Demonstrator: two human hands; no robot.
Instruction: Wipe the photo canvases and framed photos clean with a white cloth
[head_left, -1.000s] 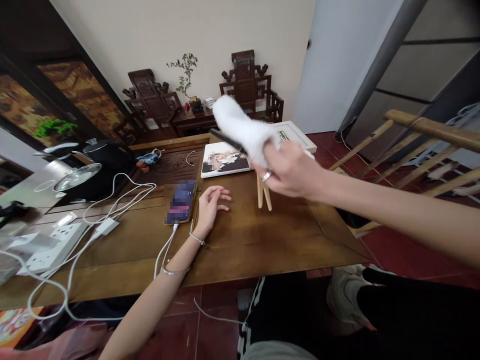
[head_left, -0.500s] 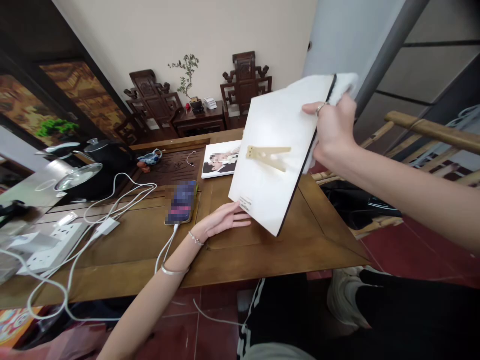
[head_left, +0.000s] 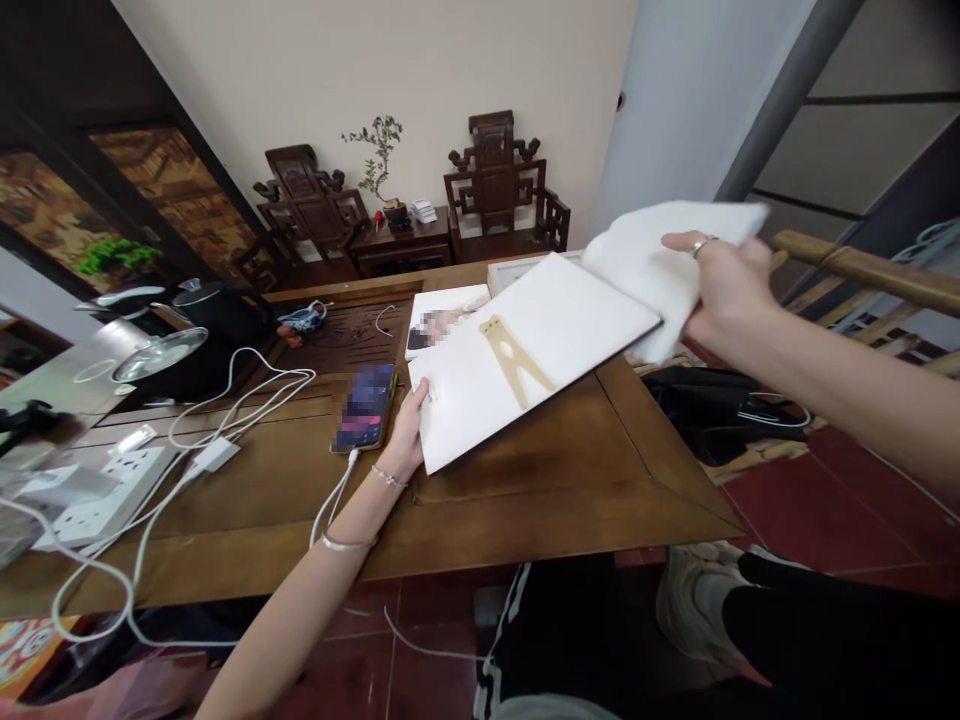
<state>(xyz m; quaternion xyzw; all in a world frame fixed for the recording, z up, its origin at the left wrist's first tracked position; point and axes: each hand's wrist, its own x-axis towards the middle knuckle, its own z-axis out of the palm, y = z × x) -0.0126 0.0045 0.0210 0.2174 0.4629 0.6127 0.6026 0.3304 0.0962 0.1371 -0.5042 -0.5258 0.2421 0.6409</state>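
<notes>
A white picture frame (head_left: 525, 365) lies face down, tilted above the wooden table (head_left: 525, 480), its pale wooden stand leg showing on the back. My left hand (head_left: 409, 430) grips the frame's near left corner, fingers under the edge. My right hand (head_left: 720, 290), a ring on one finger, is closed on a white cloth (head_left: 652, 265) and the frame's far right edge. A second photo print (head_left: 442, 322) lies flat on the table behind the frame.
A phone (head_left: 365, 406) on a charging cable lies just left of my left hand. White power strips (head_left: 112, 495) and tangled cables cover the table's left. Pots (head_left: 157, 352) stand at far left. A bamboo chair (head_left: 855, 270) is at right, carved chairs at the back wall.
The frame went from standing on the table to lifted and turned back-up, then lowered flatter. My left hand rose from the table and took its near corner; my right hand swung right with the cloth.
</notes>
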